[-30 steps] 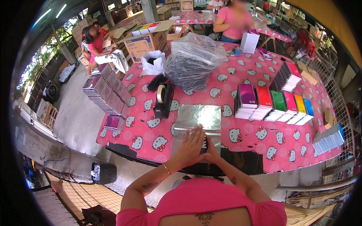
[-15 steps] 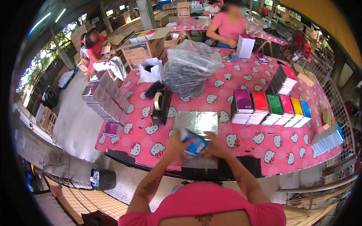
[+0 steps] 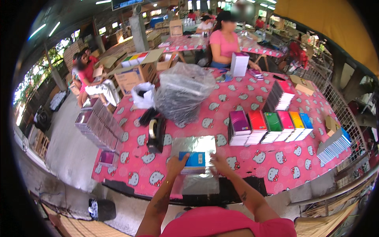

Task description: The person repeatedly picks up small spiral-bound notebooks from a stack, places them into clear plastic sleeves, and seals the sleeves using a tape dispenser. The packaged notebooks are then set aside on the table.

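You are holding a small stack of notebooks with a blue cover (image 3: 194, 162) between both hands, low over the shiny silver sheet (image 3: 195, 147) on the pink table (image 3: 252, 158). Your left hand (image 3: 176, 164) is gripping the left end of the stack. Your right hand (image 3: 218, 163) is gripping the right end. A black tape dispenser (image 3: 156, 134) is sitting just left of the sheet. Rows of coloured notebooks (image 3: 268, 127) are standing to the right, well apart from your hands. A big plastic bag (image 3: 183, 94) is sitting farther back.
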`<action>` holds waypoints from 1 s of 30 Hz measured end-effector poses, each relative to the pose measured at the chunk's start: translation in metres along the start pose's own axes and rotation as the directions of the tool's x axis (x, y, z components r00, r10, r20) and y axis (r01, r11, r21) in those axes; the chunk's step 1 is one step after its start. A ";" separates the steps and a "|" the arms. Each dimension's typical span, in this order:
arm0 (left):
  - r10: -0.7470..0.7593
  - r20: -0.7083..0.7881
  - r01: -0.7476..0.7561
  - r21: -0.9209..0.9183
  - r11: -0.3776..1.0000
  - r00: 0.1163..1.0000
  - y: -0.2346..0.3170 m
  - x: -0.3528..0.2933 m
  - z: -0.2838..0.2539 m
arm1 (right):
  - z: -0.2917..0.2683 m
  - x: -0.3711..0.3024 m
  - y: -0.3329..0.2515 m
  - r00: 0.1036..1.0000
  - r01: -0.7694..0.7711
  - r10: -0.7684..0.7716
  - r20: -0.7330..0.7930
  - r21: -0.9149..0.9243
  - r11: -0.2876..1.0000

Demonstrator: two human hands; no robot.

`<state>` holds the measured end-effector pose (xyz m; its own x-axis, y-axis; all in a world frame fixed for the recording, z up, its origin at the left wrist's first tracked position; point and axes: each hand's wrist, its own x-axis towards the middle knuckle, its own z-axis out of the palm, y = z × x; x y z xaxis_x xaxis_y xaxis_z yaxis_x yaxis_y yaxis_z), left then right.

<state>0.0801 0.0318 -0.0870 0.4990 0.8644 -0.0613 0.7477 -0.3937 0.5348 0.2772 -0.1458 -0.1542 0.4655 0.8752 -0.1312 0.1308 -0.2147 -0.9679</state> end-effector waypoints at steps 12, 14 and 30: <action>0.357 0.179 -0.236 -0.478 0.846 0.917 -0.089 -0.034 -0.013 | 0.003 -0.048 -0.025 0.964 0.243 -0.218 0.154 -0.166 0.956; 0.600 0.322 -0.495 -0.353 0.794 0.732 -0.097 -0.062 -0.029 | 0.016 -0.071 -0.008 0.749 0.628 -0.435 0.499 -0.328 0.705; 0.704 0.074 -0.693 -0.129 0.709 0.706 -0.077 -0.085 -0.052 | 0.022 -0.076 -0.051 0.962 0.185 -0.086 0.260 -0.386 0.904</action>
<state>-0.0421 0.0051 -0.0791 0.9111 0.3103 0.2713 0.1274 -0.8380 0.5307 0.2157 -0.1919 -0.0994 0.2085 0.9730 -0.0990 0.5419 -0.1992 -0.8165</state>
